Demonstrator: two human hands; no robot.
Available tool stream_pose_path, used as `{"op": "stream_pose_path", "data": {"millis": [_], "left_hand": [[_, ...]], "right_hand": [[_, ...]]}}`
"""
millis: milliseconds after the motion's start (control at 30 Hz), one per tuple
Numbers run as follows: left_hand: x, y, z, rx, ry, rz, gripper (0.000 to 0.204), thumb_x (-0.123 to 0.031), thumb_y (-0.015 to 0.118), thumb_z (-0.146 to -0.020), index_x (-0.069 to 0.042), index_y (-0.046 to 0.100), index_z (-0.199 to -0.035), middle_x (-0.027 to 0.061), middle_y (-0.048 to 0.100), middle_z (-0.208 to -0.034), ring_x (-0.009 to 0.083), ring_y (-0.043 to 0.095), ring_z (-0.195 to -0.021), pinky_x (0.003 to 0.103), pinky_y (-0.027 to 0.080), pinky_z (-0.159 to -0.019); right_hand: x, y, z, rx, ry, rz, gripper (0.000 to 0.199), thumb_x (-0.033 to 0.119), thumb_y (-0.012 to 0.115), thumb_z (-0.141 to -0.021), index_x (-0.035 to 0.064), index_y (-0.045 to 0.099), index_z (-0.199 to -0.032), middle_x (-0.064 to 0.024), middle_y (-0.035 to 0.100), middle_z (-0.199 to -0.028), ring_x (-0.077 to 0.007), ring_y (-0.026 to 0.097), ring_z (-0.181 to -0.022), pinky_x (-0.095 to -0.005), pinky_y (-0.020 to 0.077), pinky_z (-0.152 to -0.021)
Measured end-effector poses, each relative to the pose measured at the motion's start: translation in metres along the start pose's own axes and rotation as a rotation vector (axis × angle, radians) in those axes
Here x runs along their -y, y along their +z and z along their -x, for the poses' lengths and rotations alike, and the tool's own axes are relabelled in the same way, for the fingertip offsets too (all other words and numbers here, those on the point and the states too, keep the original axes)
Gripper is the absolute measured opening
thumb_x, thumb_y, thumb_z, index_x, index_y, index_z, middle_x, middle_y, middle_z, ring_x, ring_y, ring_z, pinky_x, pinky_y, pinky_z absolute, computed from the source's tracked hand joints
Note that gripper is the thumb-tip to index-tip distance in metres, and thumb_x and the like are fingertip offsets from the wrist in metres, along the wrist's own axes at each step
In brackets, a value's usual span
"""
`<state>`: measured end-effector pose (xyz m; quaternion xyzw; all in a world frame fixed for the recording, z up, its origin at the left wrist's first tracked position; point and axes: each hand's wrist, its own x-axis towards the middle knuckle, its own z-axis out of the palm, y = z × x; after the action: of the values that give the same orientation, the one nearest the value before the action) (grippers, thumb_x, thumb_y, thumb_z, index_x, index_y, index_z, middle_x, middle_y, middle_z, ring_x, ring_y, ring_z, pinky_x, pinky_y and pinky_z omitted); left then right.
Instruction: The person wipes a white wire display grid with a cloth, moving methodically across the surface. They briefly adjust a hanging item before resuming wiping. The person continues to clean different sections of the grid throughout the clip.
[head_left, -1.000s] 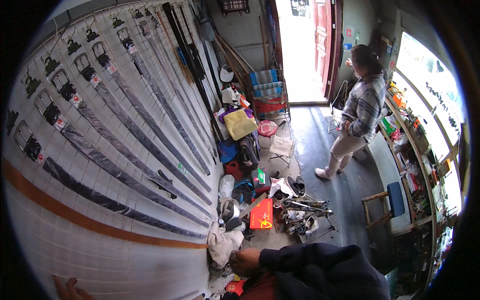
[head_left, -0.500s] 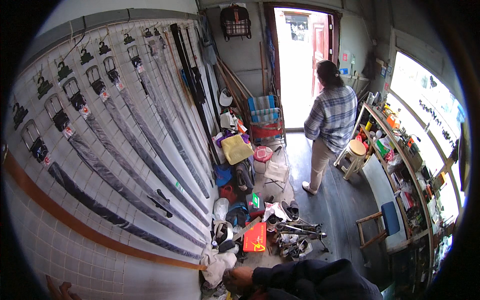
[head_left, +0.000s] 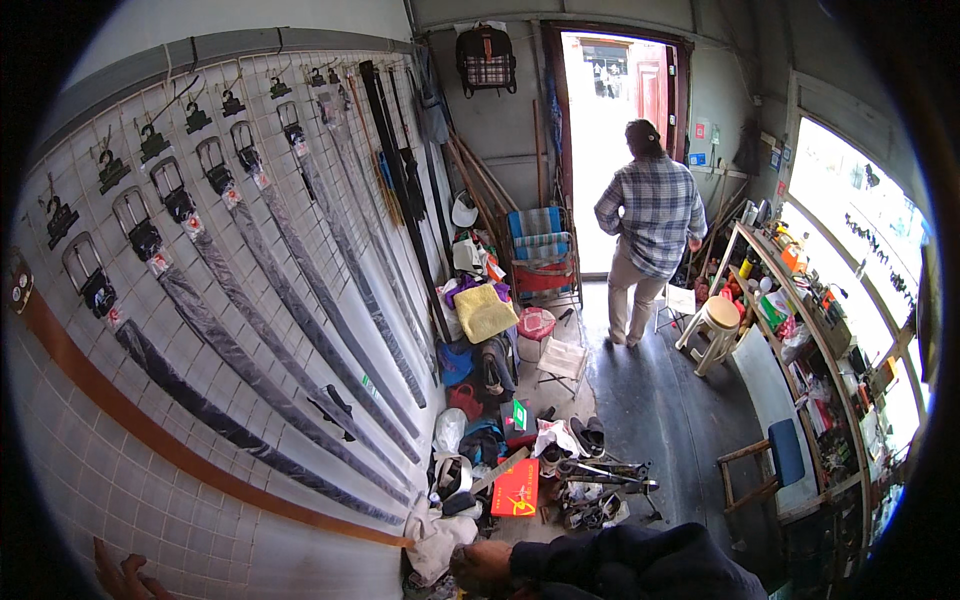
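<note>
Low at the left edge, my left hand point(head_left: 128, 576) is partly cut off, its visible fingers apart and nothing seen between them. It is in front of the white wire grid point(head_left: 200, 548), below a long brown belt point(head_left: 190, 462). Near the bottom middle, my right hand point(head_left: 488, 562), in a dark sleeve, has its fingers curled around something dark I cannot make out. A pale cloth bag point(head_left: 437, 540) lies just beyond this hand, near the belt's lower end. Several dark belts in clear wrap point(head_left: 225, 375) hang along the grid from black clips.
A person in a plaid shirt point(head_left: 655, 215) stands near the bright doorway point(head_left: 590, 150). Ahead lie a red box point(head_left: 515, 487), shoes point(head_left: 588, 436) and a folding stool point(head_left: 563, 362). A cluttered shelf point(head_left: 800, 350), a round stool point(head_left: 716, 318) and a blue-backed chair point(head_left: 785, 452) line the right side.
The person in the plaid shirt has stepped toward the doorway and turned their back more fully. My view has shifted slightly; both my hands keep nearly the same position.
</note>
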<state>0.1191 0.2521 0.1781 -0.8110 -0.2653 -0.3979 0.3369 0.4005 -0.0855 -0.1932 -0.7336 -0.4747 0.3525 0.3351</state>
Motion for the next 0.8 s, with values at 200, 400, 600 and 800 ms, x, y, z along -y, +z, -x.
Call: {"op": "stream_pose_path", "data": {"millis": [200,400,600,800], "left_hand": [[0.0,-0.003,0.004,0.013,-0.035,0.048,0.031,-0.007,0.051,-0.088,-0.017,0.076,-0.103,0.0217,0.056,-0.149,0.0407,0.049,-0.142,0.067,0.028,-0.117],[-0.002,-0.007,0.01,-0.035,-0.057,0.195,0.027,-0.013,0.05,-0.095,-0.012,0.075,-0.105,0.0234,0.056,-0.15,0.0433,0.047,-0.143,0.063,0.032,-0.119],[-0.035,-0.014,0.057,-0.093,-0.09,0.318,0.04,-0.032,0.045,-0.109,-0.003,0.072,-0.106,0.0245,0.063,-0.137,0.0459,0.053,-0.134,0.057,0.04,-0.114],[-0.112,0.011,0.162,0.192,-0.38,0.826,0.033,-0.03,0.054,-0.109,0.0,0.069,-0.109,0.0202,0.071,-0.119,0.0393,0.064,-0.121,0.055,0.046,-0.108]], "right_hand": [[0.016,-0.013,0.012,-0.005,-0.039,-0.048,0.056,0.051,0.058,-0.098,-0.0031,0.07,-0.099,-0.0287,0.071,-0.092,-0.047,0.07,-0.088,-0.0512,0.0572,-0.077],[0.013,-0.003,-0.001,0.006,-0.163,-0.011,0.044,0.043,0.058,-0.101,0.0001,0.066,-0.109,-0.0267,0.072,-0.097,-0.0442,0.071,-0.091,-0.0503,0.0563,-0.077],[0.019,-0.001,-0.026,-0.05,-0.145,-0.142,0.042,0.04,0.06,-0.104,-0.001,0.065,-0.11,-0.0262,0.071,-0.105,-0.0423,0.07,-0.099,-0.0483,0.0549,-0.079],[0.038,0.004,-0.058,-0.023,-0.062,-0.32,0.05,0.043,0.062,-0.104,-0.0001,0.066,-0.129,-0.0266,0.07,-0.122,-0.0378,0.069,-0.114,-0.0442,0.0539,-0.095]]}}
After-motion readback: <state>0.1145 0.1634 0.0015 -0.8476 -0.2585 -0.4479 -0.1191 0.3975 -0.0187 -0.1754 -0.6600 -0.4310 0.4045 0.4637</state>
